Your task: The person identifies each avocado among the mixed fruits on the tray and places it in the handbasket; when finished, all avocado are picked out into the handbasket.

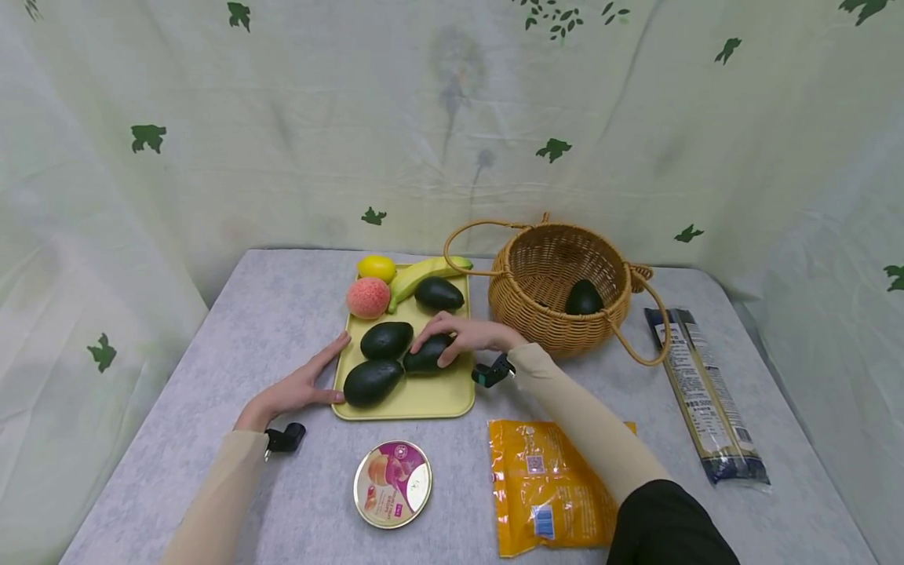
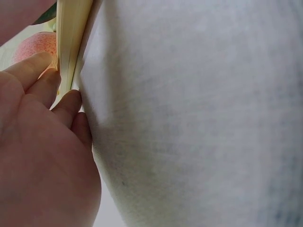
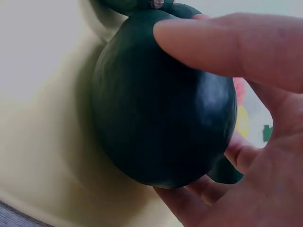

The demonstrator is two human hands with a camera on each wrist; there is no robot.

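On a yellow tray (image 1: 438, 404) lie several dark green avocados. My right hand (image 1: 469, 333) grips one avocado (image 3: 161, 109) at the tray's right side, its thumb on one side and fingers round the other. Two more avocados, an upper one (image 1: 386, 340) and a lower one (image 1: 372, 383), sit just left of it. My left hand (image 1: 302, 386) rests against the tray's left edge with fingers spread; in the left wrist view the fingertips touch the tray's side. Farther back on the tray are another avocado (image 1: 439, 294), a banana (image 1: 424, 276), a lemon (image 1: 377, 267) and a pinkish peach (image 1: 368, 298).
A wicker basket (image 1: 508, 302) with looped handles stands behind right, one avocado (image 1: 584, 298) inside. A long noodle-like packet (image 1: 706, 392) lies at the right. Nearer are a round tin (image 1: 392, 484) and an orange packet (image 1: 551, 494) beneath the right forearm. Curtains enclose the table.
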